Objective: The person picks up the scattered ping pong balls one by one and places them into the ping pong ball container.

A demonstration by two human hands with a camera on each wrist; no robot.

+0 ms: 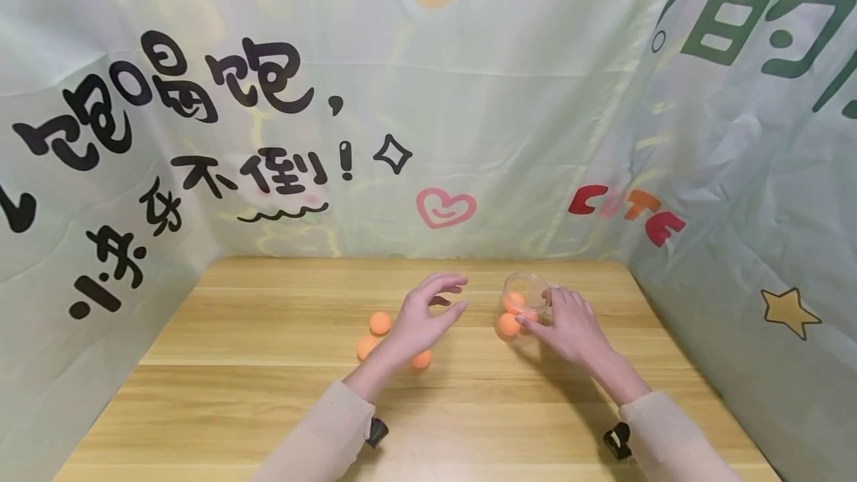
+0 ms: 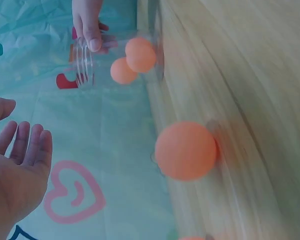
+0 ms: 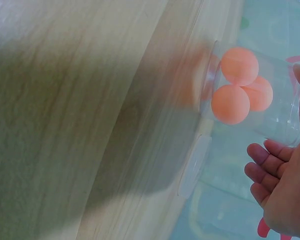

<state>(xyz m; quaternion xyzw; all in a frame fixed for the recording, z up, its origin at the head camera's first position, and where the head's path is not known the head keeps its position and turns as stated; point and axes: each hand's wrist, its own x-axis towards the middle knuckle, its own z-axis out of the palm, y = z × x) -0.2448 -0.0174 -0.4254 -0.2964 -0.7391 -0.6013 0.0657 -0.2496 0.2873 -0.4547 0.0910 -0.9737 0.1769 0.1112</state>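
Note:
A clear plastic jar (image 3: 277, 112) with a threaded rim stands upright on the table, several orange balls (image 3: 230, 104) lying at its bottom. My right hand (image 1: 569, 322) grips this jar near the rim, thumb on the near side and fingers at its right. My left hand (image 1: 425, 311) hovers to the jar's left, holding nothing, its fingers loosely bent and thumb apart. Below and left of that hand, loose orange balls (image 1: 380, 323) rest on the table, one partly covered by the forearm. The left wrist view shows one loose ball (image 2: 186, 150) up close.
A clear round lid (image 3: 195, 165) lies on the wooden table (image 1: 268, 407) beside the jar, hidden behind my right hand in the head view. Printed cloth (image 1: 522, 132) hangs at the table's back and both sides. Black wrist straps (image 1: 617, 440) sit at both sleeves.

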